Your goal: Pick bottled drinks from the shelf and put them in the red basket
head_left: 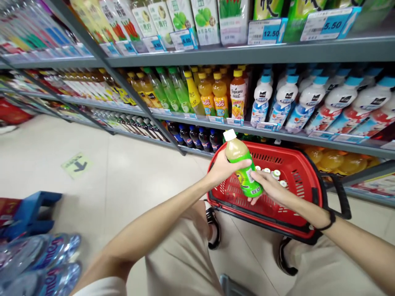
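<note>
A juice bottle (242, 166) with a white cap and green label is held tilted over a red shopping basket (305, 181). My left hand (224, 168) grips the bottle near its shoulder. My right hand (268, 187) supports its lower end. Both hands hold it just above the basket's open top. Several white-capped bottles (273, 172) stand inside the basket behind the held one. The basket rests on the floor in front of my knees.
Grey shelves (216, 55) filled with drink bottles run along the back and right. A black basket handle (341, 193) sticks out at right. A blue stool (31, 209) and packs of water bottles (40, 263) sit at lower left. Pale floor tiles (92, 176) stretch left.
</note>
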Demonstrator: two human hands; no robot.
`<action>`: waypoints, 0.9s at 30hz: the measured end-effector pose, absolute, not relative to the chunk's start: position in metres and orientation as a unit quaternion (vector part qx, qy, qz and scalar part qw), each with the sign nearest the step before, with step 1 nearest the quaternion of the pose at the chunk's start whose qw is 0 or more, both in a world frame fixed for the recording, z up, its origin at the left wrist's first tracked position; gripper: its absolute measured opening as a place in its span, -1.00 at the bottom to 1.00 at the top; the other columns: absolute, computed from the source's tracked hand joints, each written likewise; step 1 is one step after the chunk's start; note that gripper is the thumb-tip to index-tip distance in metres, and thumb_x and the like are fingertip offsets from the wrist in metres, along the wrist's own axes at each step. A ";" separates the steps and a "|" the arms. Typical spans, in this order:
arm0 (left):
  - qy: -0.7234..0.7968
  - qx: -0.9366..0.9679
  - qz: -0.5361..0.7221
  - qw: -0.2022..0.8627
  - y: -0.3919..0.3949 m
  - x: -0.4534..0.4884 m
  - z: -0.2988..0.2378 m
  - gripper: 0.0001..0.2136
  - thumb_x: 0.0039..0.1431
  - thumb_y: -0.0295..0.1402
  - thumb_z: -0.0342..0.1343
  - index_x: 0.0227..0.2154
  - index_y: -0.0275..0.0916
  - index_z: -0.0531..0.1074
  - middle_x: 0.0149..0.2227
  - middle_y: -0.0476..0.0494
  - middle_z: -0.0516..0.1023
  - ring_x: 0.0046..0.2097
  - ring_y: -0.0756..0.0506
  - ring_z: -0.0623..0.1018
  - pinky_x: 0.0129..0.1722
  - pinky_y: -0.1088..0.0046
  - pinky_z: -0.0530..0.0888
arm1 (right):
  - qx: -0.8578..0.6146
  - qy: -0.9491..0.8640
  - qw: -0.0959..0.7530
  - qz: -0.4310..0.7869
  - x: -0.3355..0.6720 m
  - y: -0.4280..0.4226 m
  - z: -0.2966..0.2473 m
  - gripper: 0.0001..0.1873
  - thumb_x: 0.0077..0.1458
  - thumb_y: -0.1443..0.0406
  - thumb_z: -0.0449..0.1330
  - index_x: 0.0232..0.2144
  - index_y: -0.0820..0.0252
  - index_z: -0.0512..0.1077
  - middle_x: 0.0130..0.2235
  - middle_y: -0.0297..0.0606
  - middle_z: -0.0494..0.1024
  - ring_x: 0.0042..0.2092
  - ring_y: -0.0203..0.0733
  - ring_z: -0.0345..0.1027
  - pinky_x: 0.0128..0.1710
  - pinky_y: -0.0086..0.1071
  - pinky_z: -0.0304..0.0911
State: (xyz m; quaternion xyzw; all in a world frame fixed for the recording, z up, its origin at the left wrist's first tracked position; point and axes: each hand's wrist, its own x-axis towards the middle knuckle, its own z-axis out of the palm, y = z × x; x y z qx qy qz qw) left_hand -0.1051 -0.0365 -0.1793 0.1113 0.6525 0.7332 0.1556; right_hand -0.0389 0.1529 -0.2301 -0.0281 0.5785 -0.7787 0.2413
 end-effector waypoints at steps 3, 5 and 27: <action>0.629 0.026 0.768 0.120 -0.024 -0.103 -0.183 -0.49 -0.12 -0.11 0.62 -0.22 -0.29 0.54 -0.22 -0.15 0.66 -0.24 -0.08 0.64 -0.12 0.32 0.61 | -0.031 0.595 0.222 -0.771 -0.038 0.160 -0.223 -0.36 0.21 -0.23 0.36 -0.14 0.22 0.45 -0.41 -0.23 0.64 -0.52 -0.13 0.59 -0.66 -0.41 0.49; 0.600 -0.001 0.793 0.107 -0.017 -0.101 -0.183 -0.49 -0.11 -0.14 0.60 -0.21 -0.29 0.52 -0.24 -0.14 0.64 -0.24 -0.10 0.65 -0.14 0.30 0.62 | -0.032 0.608 0.221 -0.762 -0.038 0.165 -0.218 -0.37 0.17 -0.20 0.40 -0.11 0.21 0.45 -0.39 -0.24 0.64 -0.51 -0.14 0.59 -0.66 -0.42 0.48; 0.632 0.176 0.754 0.048 -0.025 -0.076 -0.162 -0.46 -0.03 -0.08 0.55 -0.11 -0.26 0.48 -0.18 -0.19 0.65 -0.21 -0.11 0.63 -0.16 0.34 0.61 | -0.135 0.698 0.187 -0.678 -0.011 0.165 -0.235 -0.47 0.12 0.04 0.51 0.02 0.16 0.53 -0.01 -0.15 0.69 -0.02 -0.02 0.57 0.02 -0.16 0.53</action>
